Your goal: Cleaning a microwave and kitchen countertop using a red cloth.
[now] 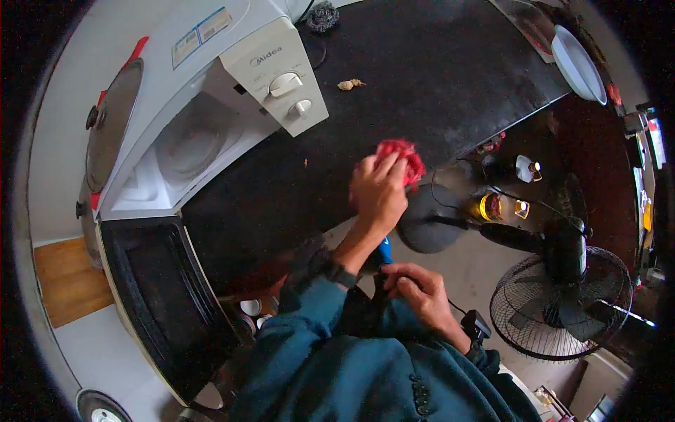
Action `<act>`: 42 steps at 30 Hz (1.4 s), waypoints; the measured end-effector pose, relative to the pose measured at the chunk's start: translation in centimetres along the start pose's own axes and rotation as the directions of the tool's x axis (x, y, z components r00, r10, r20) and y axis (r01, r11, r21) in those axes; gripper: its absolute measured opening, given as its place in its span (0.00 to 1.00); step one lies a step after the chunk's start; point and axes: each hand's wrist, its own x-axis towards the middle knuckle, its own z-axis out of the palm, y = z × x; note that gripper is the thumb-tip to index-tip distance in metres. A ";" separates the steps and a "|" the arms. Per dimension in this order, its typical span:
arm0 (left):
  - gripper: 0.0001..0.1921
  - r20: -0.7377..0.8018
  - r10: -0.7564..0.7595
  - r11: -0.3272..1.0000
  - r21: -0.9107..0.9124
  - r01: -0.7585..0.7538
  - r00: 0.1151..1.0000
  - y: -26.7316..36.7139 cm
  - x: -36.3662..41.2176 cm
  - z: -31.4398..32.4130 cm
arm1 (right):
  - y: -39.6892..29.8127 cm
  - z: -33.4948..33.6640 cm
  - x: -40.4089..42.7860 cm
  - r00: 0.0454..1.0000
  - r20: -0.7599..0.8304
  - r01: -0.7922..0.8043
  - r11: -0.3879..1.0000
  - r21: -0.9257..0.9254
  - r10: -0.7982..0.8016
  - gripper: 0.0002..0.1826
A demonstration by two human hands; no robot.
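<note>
My left hand (381, 187) presses a bunched red cloth (406, 161) against the black countertop (422, 79) near its front edge. The fingers lie over the cloth and hide part of it. Close to my body, my right hand (422, 295) hangs in front of the dark green top with its fingers curled; whether anything is inside them cannot be seen. To the left stands a white Midea microwave oven (274, 79), its door (163, 295) swung wide toward me. A round turntable (190, 140) shows inside. A small knobbly tan piece, perhaps ginger root (349, 84), lies beyond the cloth.
A steel wool scrubber (322, 17) sits behind the microwave. A pale bowl (579, 64) stands at the counter's far right. On the floor are a black fan (561, 303) with its round base (430, 219) and an oil bottle (491, 207). A glass lid (113, 126) leans left.
</note>
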 end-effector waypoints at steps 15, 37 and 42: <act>0.17 -0.032 -0.431 0.654 0.677 0.337 0.902 -10.2 -4.0 -11.1 | 0.0 -0.3 0.2 1.000 0.029 -0.001 0.999 0.040 0.000 0.15; 0.19 -0.129 -0.520 0.634 0.604 0.483 0.844 -8.3 -4.3 -9.4 | 0.3 0.0 -0.5 0.994 0.101 -0.034 0.999 -0.023 0.036 0.14; 0.17 0.196 -0.167 0.977 0.162 0.136 0.966 -1.2 -0.2 -3.3 | 0.7 -0.7 -0.6 0.993 0.115 0.014 1.000 0.013 -0.015 0.14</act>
